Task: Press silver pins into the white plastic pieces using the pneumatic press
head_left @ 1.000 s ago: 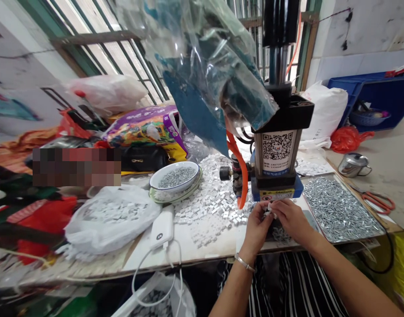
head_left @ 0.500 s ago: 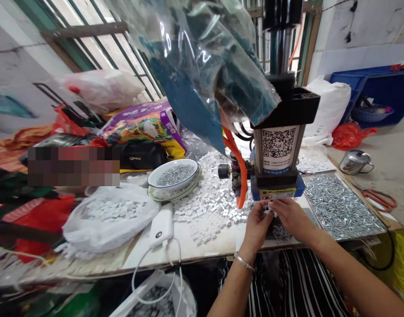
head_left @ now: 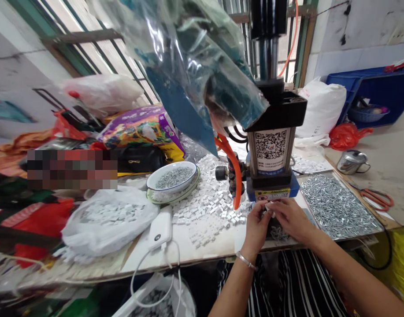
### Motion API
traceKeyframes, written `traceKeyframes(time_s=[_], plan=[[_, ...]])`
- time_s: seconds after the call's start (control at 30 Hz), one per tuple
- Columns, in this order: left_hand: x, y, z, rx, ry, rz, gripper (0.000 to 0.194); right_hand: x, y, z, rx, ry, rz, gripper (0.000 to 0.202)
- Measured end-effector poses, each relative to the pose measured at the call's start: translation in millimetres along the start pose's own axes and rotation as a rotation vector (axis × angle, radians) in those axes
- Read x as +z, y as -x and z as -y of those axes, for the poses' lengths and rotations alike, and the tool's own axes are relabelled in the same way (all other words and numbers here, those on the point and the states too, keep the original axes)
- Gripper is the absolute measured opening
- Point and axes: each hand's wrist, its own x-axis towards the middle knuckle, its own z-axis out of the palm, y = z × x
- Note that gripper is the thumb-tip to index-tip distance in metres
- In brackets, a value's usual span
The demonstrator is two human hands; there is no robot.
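Left hand [head_left: 256,223] and right hand [head_left: 292,220] barely shift; press [head_left: 271,152] sits slightly further left in view. Both pinch small white piece [head_left: 268,205], partly hidden by fingers. Loose fingertip grip could drop it among metal pins [head_left: 278,234] below. Piece lies between hands, just before press; white heap [head_left: 211,203] left, larger pin heap [head_left: 340,204] right.

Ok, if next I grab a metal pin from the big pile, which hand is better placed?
Probably the right hand: it's nearer the big pile of metal pins, with the left hand farther away. Both seem to pinch a small white piece, which the left could hold.
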Motion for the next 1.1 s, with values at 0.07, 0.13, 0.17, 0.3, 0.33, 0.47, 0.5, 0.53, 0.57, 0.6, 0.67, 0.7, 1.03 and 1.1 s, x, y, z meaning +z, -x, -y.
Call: traceKeyframes(time_s=[0.07,0.13,0.17,0.3,0.33,0.47,0.5,0.53,0.57,0.6,0.67,0.7,1.03,1.1], plan=[[0.8,0.2,0.6,0.006,-0.047,-0.028,0.024,-4.4,7.7,-3.9,0.035,-0.076,-0.01,0.035],[1.0,0.6,1.4,-0.005,-0.061,-0.041,0.024,-9.0,23.3,-12.3,0.088,-0.103,-0.028,0.036],[0.9,0.7,1.8,-0.014,-0.059,-0.042,0.024,-11.3,34.0,-18.2,0.123,-0.089,-0.043,0.035],[1.3,0.3,3.3,-0.037,-0.028,-0.052,0.026,-19.4,86.7,-45.7,0.259,0.087,-0.067,0.03],[1.7,0.2,3.6,-0.04,-0.019,-0.057,0.026,-20.9,99.1,-51.2,0.275,0.132,-0.049,0.028],[3.4,0.5,4.0,-0.053,0.018,-0.067,0.028,-21.8,131.0,-58.4,0.261,0.299,-0.003,0.026],[3.7,0.6,3.6,-0.056,0.022,-0.067,0.027,-20.7,134.3,-57.0,0.254,0.338,0.001,0.026],[3.7,0.6,2.9,-0.056,0.025,-0.067,0.027,-19.3,136.3,-54.8,0.25,0.375,0.003,0.026],[3.6,0.4,1.8,-0.057,0.024,-0.065,0.027,-17.7,137.2,-52.4,0.248,0.409,0.003,0.025],[3.3,0.0,0.7,-0.059,0.021,-0.06,0.026,-15.9,137.4,-50.2,0.247,0.436,0.001,0.024],[2.6,-1.0,-1.6,-0.061,0.01,-0.046,0.026,-13.0,137.1,-47.0,0.243,0.466,-0.005,0.024],[2.3,-1.3,-2.3,-0.062,-0.001,-0.038,0.027,-12.1,136.8,-46.3,0.242,0.469,-0.006,0.024],[6.2,18.4,6.7,0.075,-0.238,-0.279,0.024,-41.0,137.2,-83.8,0.297,0.358,-0.101,0.027],[6.2,9.0,5.6,0.052,-0.26,-0.297,0.019,-46.5,137.6,-100.9,0.34,0.405,-0.144,0.03]])
